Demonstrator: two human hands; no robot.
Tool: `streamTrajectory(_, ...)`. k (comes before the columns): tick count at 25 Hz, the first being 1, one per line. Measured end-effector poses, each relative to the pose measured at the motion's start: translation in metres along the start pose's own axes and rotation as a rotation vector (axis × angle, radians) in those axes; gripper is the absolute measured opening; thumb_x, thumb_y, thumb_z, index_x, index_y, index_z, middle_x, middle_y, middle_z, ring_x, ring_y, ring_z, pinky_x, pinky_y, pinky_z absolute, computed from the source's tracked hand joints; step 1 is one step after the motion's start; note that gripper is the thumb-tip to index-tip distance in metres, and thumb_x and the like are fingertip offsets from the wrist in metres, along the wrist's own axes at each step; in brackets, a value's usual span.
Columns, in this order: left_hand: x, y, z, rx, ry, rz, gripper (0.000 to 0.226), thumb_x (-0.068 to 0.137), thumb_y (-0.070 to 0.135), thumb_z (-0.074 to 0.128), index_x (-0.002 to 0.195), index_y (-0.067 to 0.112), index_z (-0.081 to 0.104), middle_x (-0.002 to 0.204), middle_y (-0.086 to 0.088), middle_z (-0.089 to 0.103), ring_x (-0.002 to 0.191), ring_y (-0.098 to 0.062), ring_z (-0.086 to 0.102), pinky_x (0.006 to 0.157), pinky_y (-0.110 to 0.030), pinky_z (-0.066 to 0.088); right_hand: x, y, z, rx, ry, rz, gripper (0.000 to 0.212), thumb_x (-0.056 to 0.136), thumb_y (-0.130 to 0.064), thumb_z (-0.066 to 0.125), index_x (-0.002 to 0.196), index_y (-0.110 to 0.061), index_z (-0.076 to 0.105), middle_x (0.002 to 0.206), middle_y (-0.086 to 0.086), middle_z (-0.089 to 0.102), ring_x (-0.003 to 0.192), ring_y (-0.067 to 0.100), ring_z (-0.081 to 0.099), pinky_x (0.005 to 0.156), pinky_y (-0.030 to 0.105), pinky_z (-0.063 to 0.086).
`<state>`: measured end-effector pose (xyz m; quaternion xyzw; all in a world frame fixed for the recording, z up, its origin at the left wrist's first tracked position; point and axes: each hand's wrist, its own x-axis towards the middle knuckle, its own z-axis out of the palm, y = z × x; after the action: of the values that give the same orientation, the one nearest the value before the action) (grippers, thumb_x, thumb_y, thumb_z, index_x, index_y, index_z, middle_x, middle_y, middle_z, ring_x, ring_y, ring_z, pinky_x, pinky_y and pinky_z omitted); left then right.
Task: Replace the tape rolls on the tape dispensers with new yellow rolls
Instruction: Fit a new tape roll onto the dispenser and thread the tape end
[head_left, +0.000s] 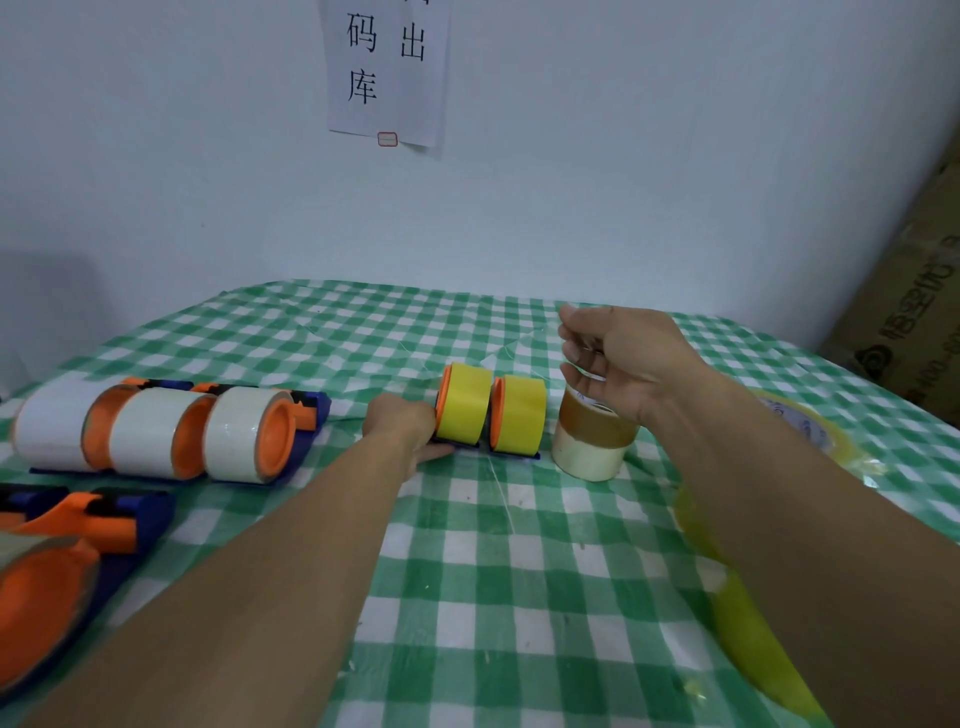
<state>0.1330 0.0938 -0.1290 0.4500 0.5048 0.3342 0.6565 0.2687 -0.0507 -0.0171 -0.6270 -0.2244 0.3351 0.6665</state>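
Two blue-and-orange tape dispensers carrying yellow rolls (464, 405) (522, 413) stand side by side mid-table. My left hand (402, 423) rests against the left one, fingers at its base. My right hand (615, 356) hovers with fingers apart just above a stack of two removed rolls (592, 439), brown on pale, to the right of the yellow rolls. At the left, three dispensers with white and pale rolls (156, 431) lie in a row. Another dispenser with a brownish roll (49, 577) lies at the near left.
The table has a green-and-white checked cloth (493, 571). A yellowish roll (810, 421) lies flat behind my right forearm, and a yellow roll (753, 639) shows under that arm. A cardboard box (914, 312) leans at the right. A paper sign (387, 73) hangs on the wall.
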Motion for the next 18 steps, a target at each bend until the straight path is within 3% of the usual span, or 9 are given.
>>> streamTrajectory(3,-0.001,0.003,0.0,-0.014,-0.018,-0.002,0.025,0.096,-0.007,0.053,0.119,0.0,0.06,0.114,-0.02,0.068,0.089,-0.03,0.07,0.043,-0.031,0.056,-0.001,0.002,0.001,-0.007,0.002,-0.002,0.004,0.09,-0.014,0.075,0.089,-0.013,0.071,0.07,-0.003,0.069,0.056,0.009,0.062,0.063,0.029,0.057)
streamTrajectory(6,-0.002,0.004,0.0,0.007,-0.035,-0.008,0.027,0.098,-0.005,0.05,0.123,0.001,0.058,0.117,-0.02,0.066,0.095,-0.031,0.069,0.044,-0.032,0.058,-0.003,0.002,0.001,-0.022,0.002,-0.019,0.008,0.088,-0.014,0.077,0.089,-0.012,0.069,0.069,-0.002,0.069,0.055,0.01,0.061,0.061,0.028,0.057)
streamTrajectory(14,-0.012,0.01,0.0,0.076,-0.043,-0.03,0.022,0.097,-0.001,0.051,0.116,0.003,0.062,0.113,-0.018,0.068,0.095,-0.029,0.068,0.047,-0.032,0.059,-0.011,0.0,0.001,0.01,0.012,-0.058,0.006,0.088,-0.011,0.076,0.086,-0.01,0.071,0.068,0.0,0.069,0.056,0.01,0.061,0.063,0.028,0.058)
streamTrajectory(18,-0.017,0.013,0.001,0.102,-0.045,-0.039,0.021,0.098,0.0,0.051,0.116,0.003,0.062,0.114,-0.02,0.067,0.099,-0.032,0.067,0.04,-0.03,0.055,-0.012,0.0,0.002,-0.001,0.001,-0.068,0.006,0.088,-0.011,0.077,0.087,-0.009,0.071,0.069,0.0,0.07,0.056,0.01,0.061,0.062,0.028,0.058)
